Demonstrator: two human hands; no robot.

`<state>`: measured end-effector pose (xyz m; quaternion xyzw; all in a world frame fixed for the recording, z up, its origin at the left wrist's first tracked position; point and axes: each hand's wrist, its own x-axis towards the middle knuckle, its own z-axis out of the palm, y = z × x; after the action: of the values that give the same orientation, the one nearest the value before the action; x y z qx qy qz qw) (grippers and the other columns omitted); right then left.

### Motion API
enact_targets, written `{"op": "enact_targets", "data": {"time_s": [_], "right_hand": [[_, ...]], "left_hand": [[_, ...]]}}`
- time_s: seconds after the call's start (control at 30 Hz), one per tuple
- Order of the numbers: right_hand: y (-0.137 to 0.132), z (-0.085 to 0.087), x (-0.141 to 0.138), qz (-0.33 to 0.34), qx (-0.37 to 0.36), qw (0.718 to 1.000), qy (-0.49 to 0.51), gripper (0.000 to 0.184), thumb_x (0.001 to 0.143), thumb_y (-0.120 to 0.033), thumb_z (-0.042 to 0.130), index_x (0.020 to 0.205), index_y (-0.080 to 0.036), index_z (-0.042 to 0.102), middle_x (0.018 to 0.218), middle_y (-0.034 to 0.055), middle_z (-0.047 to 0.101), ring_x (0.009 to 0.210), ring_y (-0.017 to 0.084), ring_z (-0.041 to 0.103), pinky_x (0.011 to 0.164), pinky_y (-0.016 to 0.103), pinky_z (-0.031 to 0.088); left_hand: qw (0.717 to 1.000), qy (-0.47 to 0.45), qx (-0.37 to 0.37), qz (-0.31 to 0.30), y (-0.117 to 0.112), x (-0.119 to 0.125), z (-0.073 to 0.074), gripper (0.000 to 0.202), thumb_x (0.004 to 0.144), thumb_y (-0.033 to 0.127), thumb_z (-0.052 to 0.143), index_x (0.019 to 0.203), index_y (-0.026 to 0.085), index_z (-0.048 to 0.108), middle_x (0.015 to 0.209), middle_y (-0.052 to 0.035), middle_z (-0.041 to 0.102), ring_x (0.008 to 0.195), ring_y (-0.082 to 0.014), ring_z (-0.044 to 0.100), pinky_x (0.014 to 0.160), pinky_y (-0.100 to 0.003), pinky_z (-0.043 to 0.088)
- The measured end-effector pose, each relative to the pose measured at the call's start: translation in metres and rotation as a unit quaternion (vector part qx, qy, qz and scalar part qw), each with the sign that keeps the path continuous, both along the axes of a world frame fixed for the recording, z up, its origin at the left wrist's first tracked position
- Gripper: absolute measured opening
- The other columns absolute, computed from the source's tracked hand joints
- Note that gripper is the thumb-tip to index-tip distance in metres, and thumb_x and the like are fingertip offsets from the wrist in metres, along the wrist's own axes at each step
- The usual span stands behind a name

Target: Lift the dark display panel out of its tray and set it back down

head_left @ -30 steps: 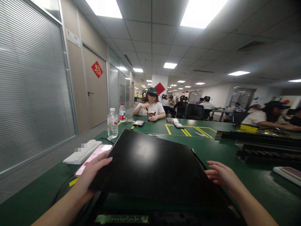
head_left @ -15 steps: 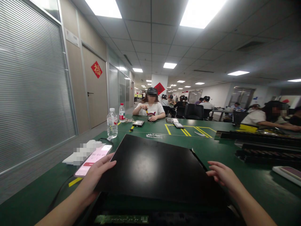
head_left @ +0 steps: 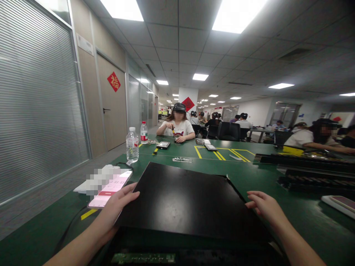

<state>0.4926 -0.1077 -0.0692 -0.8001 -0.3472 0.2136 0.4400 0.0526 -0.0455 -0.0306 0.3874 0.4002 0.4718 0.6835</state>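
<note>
A large flat black panel (head_left: 183,199) lies tilted over a dark case in front of me on the green table (head_left: 249,173). My left hand (head_left: 118,205) grips the panel's left edge, thumb on top. My right hand (head_left: 262,207) holds its right edge with curled fingers. Under the panel's near edge a green circuit board (head_left: 142,257) shows inside the dark case.
A phone with a pink screen (head_left: 111,188) and a white box lie left of the panel, with two water bottles (head_left: 132,145) behind. Black trays (head_left: 310,173) stack at the right. A white phone (head_left: 340,205) lies far right. People sit at tables beyond.
The panel's far edge has come down towards the table, so it lies flatter over the case. Both hands stayed on its side edges.
</note>
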Motion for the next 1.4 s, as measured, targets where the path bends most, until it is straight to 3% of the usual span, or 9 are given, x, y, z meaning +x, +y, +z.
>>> {"op": "enact_targets", "data": {"time_s": [0.1,0.37,0.87,1.1,1.4], "right_hand": [[0.001,-0.002,0.003,0.001,-0.004,1.000,-0.017,0.041,0.066,-0.037,0.051,0.099,-0.014,0.058,0.061,0.0077,0.068,0.045,0.015,0.053,0.045,0.026,0.038],[0.001,0.000,0.005,-0.006,-0.035,0.996,-0.076,0.041,0.064,-0.038,0.051,0.098,-0.016,0.061,0.062,0.0070,0.069,0.054,0.018,0.059,0.051,0.028,0.040],[0.000,0.008,-0.007,0.008,-0.099,0.977,-0.187,0.026,0.066,-0.036,0.050,0.086,-0.025,0.062,0.066,0.0027,0.067,0.067,0.023,0.060,0.060,0.032,0.040],[-0.002,0.008,-0.009,0.017,-0.110,0.973,-0.204,0.026,0.066,-0.037,0.050,0.086,-0.025,0.062,0.069,0.0043,0.067,0.069,0.023,0.060,0.062,0.033,0.040],[-0.004,0.006,-0.009,0.029,-0.108,0.967,-0.228,0.021,0.065,-0.034,0.051,0.077,-0.024,0.064,0.065,0.0063,0.065,0.068,0.024,0.060,0.061,0.032,0.040]], "left_hand": [[1.000,0.002,0.000,-0.019,0.001,0.000,-0.001,0.053,0.063,0.021,0.069,0.115,0.018,0.056,0.086,-0.0061,0.074,0.079,-0.0237,0.068,0.066,-0.029,0.050],[1.000,0.027,-0.002,0.001,0.003,0.002,-0.004,0.057,0.060,0.022,0.071,0.115,0.017,0.056,0.089,-0.0067,0.073,0.080,-0.0234,0.068,0.066,-0.028,0.050],[0.999,0.036,0.000,-0.007,0.002,0.003,-0.008,0.050,0.058,0.023,0.071,0.107,0.018,0.062,0.092,-0.0070,0.073,0.084,-0.0249,0.067,0.073,-0.031,0.049],[0.998,0.051,-0.004,-0.021,0.004,0.003,-0.011,0.054,0.061,0.026,0.069,0.113,0.018,0.057,0.091,-0.0076,0.073,0.079,-0.0258,0.068,0.066,-0.032,0.050],[0.998,0.040,0.002,-0.048,0.005,0.001,-0.020,0.059,0.065,0.024,0.066,0.122,0.017,0.050,0.091,-0.0083,0.073,0.081,-0.0269,0.068,0.068,-0.034,0.050]]}}
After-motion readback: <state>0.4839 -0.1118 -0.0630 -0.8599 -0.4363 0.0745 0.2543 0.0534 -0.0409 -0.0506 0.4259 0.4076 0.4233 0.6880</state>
